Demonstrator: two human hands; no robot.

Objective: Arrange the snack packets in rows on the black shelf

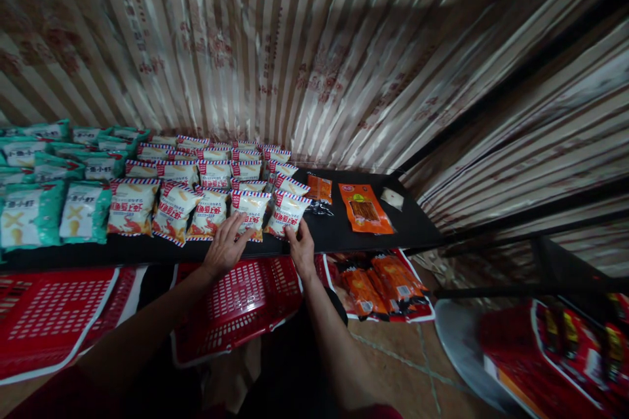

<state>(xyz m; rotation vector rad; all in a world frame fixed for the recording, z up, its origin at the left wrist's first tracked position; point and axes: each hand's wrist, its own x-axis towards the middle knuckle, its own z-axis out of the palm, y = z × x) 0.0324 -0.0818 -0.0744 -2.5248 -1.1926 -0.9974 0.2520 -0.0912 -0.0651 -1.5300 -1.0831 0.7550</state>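
White snack bags with striped blue-and-red top edges stand in rows on a black shelf (pixel 324 232). My left hand (pixel 228 245) rests its outstretched fingers against the lower front of one snack bag (pixel 253 206). At the right end of the front row, my right hand (pixel 302 249) grips the lower right corner of another snack bag (pixel 287 209), thumb in front. The fingers behind that bag are partly hidden. Both bags stand nearly upright, side by side.
Green snack bags (pixel 83 209) fill the shelf's left part. An orange packet (pixel 364 209) and a small white item (pixel 392 198) lie at the right. Below are red baskets (pixel 236 301), one with orange packets (pixel 393 278). Striped curtains (pixel 314 46) hang behind.
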